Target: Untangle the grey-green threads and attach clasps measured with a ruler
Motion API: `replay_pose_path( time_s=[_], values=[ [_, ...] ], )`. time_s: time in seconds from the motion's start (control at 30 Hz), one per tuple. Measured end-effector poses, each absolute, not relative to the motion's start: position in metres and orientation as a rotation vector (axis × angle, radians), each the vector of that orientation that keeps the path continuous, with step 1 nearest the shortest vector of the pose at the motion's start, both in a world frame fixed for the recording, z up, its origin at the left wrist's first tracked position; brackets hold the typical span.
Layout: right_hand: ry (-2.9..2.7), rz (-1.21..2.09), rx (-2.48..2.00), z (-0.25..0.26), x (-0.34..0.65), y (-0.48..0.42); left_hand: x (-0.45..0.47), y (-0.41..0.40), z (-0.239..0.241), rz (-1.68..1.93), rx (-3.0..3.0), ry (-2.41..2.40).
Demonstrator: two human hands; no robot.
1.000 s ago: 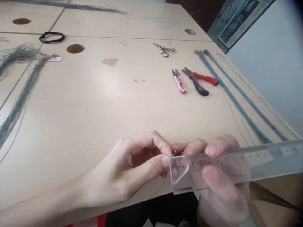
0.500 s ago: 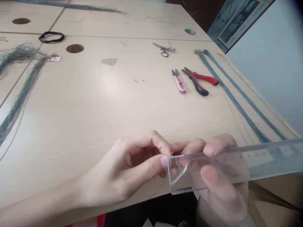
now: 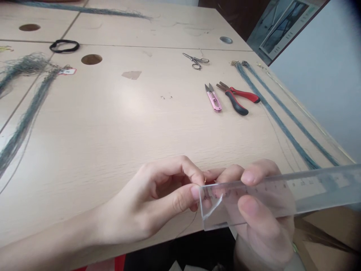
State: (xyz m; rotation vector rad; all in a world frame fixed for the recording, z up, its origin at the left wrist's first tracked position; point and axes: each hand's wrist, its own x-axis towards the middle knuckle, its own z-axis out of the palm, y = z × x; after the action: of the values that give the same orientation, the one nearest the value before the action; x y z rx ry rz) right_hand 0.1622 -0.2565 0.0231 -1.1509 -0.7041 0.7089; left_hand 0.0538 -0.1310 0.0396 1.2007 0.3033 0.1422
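Measuring, prob.: thread [image 3: 194, 219] pinched by L hand [image 3: 158, 199] at ruler [image 3: 316, 188] zero, lower centre; ruler clamped by R hand [image 3: 265, 233]; alignment needed.

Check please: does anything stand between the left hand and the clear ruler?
Nothing visible does. The thumb of the left hand sits at the zero end of the ruler, which the right hand holds. Pliers and snips lie farther off.

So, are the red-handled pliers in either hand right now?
No, the pliers lie on the table beside the pink snips; the right hand holds the ruler.
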Motion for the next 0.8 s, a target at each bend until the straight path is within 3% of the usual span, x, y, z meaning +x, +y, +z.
replay_pose_path(
  time_s=[0.8],
  values=[
    [-0.759,0.688,-1.109,0.0211,0.1619,-0.2562,0.0542,-0.1292,0.0397,0.139,1.200,0.201]
  ],
)
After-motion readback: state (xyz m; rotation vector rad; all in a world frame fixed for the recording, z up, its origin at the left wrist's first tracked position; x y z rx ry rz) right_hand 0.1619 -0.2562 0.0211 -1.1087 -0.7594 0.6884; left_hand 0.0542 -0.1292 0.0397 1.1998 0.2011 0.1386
